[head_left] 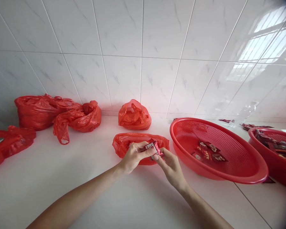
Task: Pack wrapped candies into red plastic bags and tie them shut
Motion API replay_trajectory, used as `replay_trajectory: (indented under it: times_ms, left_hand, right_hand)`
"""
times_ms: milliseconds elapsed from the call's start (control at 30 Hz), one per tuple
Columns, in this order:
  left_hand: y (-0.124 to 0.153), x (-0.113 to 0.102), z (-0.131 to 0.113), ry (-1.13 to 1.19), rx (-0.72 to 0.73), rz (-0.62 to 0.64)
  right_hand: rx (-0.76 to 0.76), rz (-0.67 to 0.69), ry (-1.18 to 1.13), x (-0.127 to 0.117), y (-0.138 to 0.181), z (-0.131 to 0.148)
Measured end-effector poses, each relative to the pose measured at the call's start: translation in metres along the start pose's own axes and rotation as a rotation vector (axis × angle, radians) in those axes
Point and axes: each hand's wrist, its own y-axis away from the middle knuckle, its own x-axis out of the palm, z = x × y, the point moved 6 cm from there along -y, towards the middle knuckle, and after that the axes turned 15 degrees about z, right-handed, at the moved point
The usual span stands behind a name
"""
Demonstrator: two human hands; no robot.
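Note:
Between my two hands is a small red-and-white wrapped packet (153,147), held above an open red plastic bag (120,140). My left hand (134,156) pinches the packet from the left, thumb on its face. At the packet's lower right corner, the thumb and fingers of my right hand (173,167) are closed on it. A few more packets show dimly inside the bag, mostly hidden behind my hands. To the right stands a red perforated basket (228,130) with several red and dark packets (208,152) at its bottom.
Tied red bags (38,111) stand at the back left, with another bag (10,143) at the left edge. One more red bag (134,116) sits against the tiled wall. A second basket (274,162) full of packets and a clear bottle (245,113) are at right.

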Motion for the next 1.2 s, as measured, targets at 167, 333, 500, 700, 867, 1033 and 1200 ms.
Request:
replay_trajectory:
  times_ms: [167, 333, 500, 700, 867, 1033, 1200]
  left_hand:
    - [-0.001, 0.003, -0.009, -0.050, -0.010, 0.107]
    - [0.001, -0.006, -0.015, -0.203, -0.003, 0.102]
    - [0.002, -0.008, -0.012, -0.225, 0.036, 0.030]
    - [0.002, -0.001, -0.011, -0.139, 0.027, 0.073]
    - [0.002, 0.000, -0.013, -0.111, 0.002, 0.114]
    - [0.003, 0.003, -0.015, -0.133, -0.028, 0.142]
    - [0.003, 0.008, -0.017, -0.152, 0.010, 0.135]
  right_hand:
    - [0.011, 0.050, -0.039, 0.001, 0.000, 0.002]
    - [0.009, 0.046, -0.075, -0.002, 0.000, 0.003]
    - [-0.009, 0.011, -0.162, -0.003, 0.001, 0.002]
    - [-0.021, 0.031, -0.173, -0.004, 0.001, -0.001]
    - [-0.025, 0.044, -0.158, -0.005, 0.002, 0.000]
    - [-0.023, 0.068, -0.095, -0.003, 0.003, 0.004]
    - [-0.017, 0.082, -0.143, 0.000, 0.003, 0.003]
